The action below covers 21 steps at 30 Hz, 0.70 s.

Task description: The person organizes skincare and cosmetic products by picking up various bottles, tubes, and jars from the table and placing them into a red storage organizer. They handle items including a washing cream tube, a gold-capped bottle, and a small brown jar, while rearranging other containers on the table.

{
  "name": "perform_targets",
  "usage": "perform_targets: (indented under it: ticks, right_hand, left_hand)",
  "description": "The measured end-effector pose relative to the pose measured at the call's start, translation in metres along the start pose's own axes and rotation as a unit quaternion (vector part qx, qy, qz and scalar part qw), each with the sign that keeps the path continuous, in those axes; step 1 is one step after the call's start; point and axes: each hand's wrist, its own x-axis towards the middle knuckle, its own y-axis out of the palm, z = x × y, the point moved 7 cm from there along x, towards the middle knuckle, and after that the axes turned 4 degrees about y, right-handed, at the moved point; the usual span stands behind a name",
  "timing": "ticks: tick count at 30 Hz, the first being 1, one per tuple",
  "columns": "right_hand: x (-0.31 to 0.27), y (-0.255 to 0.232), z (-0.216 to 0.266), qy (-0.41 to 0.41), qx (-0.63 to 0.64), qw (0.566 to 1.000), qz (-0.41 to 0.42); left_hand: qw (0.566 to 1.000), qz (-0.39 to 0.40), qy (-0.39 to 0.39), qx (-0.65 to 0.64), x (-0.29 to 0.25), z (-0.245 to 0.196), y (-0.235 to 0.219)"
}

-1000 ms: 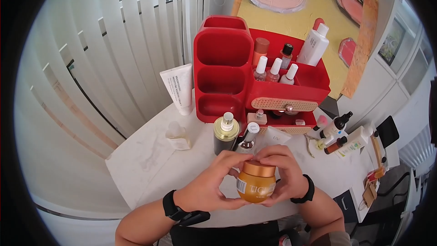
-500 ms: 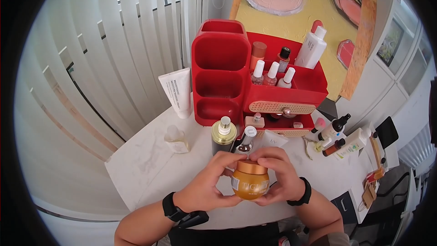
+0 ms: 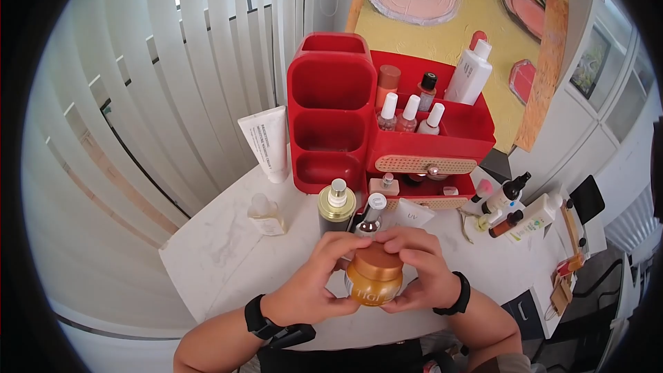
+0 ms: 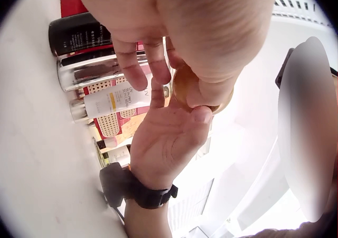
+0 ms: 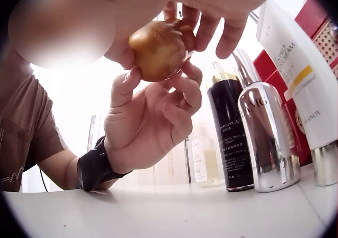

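An amber cosmetic jar (image 3: 373, 291) with a copper-coloured lid (image 3: 378, 260) is held up over the front of the table, label toward me. My left hand (image 3: 314, 283) grips it from the left, thumb low on the jar and fingers up at the lid. From the other side my right hand (image 3: 427, 269) grips it likewise, its fingers curled at the lid's edge. In the right wrist view the jar (image 5: 158, 50) hangs above the tabletop between both hands. The left wrist view shows the jar (image 4: 185, 85) partly hidden behind the left hand.
Just beyond the hands stand a dark pump bottle (image 3: 336, 207), a silver bottle (image 3: 371, 217) and a white tube (image 3: 414, 214). Behind them is a red organizer (image 3: 331, 110) holding nail polishes. A small clear bottle (image 3: 266, 217) stands left; several bottles stand right, near a spray bottle (image 3: 507, 193).
The jar has shifted slightly left and tilted so that more of its lid top shows. Both hands keep hold of it, and the head view has moved a little.
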Motion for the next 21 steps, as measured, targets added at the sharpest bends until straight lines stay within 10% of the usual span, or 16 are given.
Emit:
perform_targets:
  ticks: [21]
  right_hand:
    - [0.0,-0.002,-0.007,0.064,-0.01,0.997,0.029]
  left_hand:
    - [1.0,0.011,-0.001,0.021,0.001,-0.002,0.001]
